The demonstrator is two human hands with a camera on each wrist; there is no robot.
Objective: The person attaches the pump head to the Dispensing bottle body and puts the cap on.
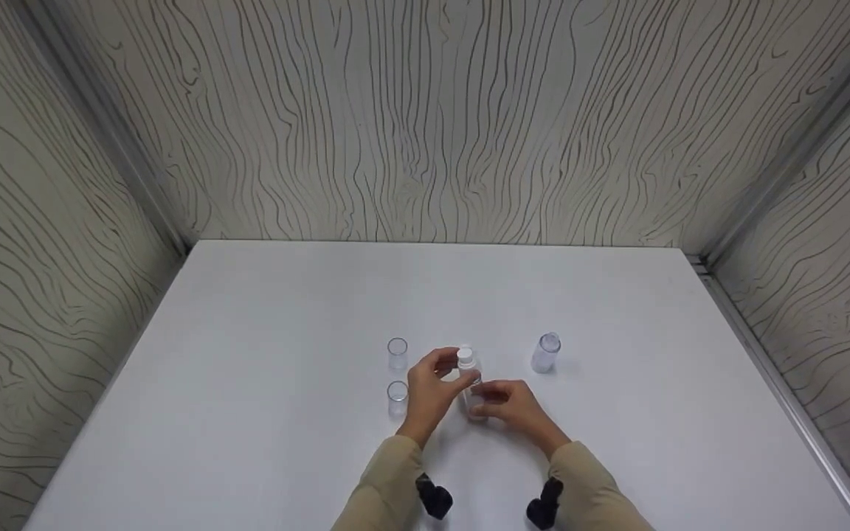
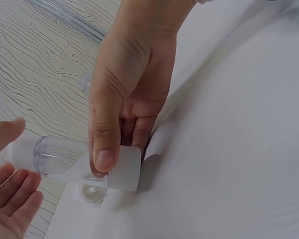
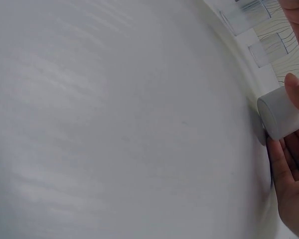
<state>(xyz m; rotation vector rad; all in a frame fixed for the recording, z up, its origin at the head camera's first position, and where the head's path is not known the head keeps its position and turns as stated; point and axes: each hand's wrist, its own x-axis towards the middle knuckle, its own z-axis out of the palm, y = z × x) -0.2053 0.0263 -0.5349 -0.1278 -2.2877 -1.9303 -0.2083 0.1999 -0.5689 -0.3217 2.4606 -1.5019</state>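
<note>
A clear bottle (image 1: 470,398) with a white top (image 1: 465,357) and a whitish base (image 2: 124,168) stands between my two hands, slightly tilted. My left hand (image 1: 431,392) holds it around the upper part, thumb in front and fingers behind. Lower down, my right hand (image 1: 515,407) grips the body near the base, thumb across it. In the right wrist view the base (image 3: 279,113) shows close to the white tabletop, between right thumb and fingers. Whether it touches the table I cannot tell.
Two clear open cylinders, a far one (image 1: 397,355) and a near one (image 1: 397,402), stand left of my left hand. To the right is another clear bottle (image 1: 545,354). Wood-patterned walls (image 1: 425,118) enclose the white table (image 1: 285,310) at the back and sides.
</note>
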